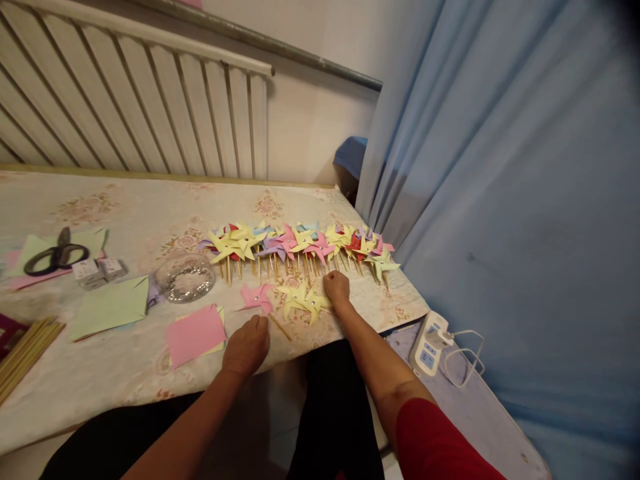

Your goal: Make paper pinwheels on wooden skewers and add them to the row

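Can't tell contents of curled left hand (249, 345) or right hand (337, 287).
Pinch pink pinwheel (257, 298) by the stick (281, 327), tbh; probably feather-light, floppy, easily creased.

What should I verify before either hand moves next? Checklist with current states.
1. Both hands in view, left hand and right hand: ok.
2. Grip contents known: cannot tell; fingers are curled and hide what is inside.
3. Scissors away from both hands: ok, over at the table's left side.
4. Pinwheels in the back row separate from each other: not ok, they overlap.
5. Shiny bits kept inside the clear dish: cannot tell, too small.
6. Pink paper squared on its stack: not ok, yellow shows beneath.
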The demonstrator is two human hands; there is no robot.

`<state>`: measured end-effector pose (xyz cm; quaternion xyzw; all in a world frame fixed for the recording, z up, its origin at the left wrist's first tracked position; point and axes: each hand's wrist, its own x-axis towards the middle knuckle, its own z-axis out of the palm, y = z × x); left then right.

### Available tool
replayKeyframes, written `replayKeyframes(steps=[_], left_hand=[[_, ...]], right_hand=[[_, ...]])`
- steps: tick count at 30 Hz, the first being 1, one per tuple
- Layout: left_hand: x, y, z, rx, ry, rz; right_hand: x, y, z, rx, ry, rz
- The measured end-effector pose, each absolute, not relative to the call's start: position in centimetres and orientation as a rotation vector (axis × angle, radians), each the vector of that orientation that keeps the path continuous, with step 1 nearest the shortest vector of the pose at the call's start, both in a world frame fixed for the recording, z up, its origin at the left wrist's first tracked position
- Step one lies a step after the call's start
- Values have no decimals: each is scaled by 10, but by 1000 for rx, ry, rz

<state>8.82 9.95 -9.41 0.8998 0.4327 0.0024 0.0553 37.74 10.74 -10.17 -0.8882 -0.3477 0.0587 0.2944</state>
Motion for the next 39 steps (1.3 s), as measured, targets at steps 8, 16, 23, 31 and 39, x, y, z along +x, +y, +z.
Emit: replayKeyframes(steps=[8,16,23,31,39], left_hand=[[88,99,-93,2746,1315,-16],[88,101,-97,2761,1312,-6],[88,101,-99,2775,1307,14],[88,100,-98,2797,1305,26],[88,99,-95,2794,1290,34]], right_hand=[[379,111,-101,-2346,-930,134],[380,121,-104,-2338,-920,142],[380,124,-107,-2351,-902,147],[384,103,-99,-2305,-991,155],[390,30,-90,-2309,-1205,177]])
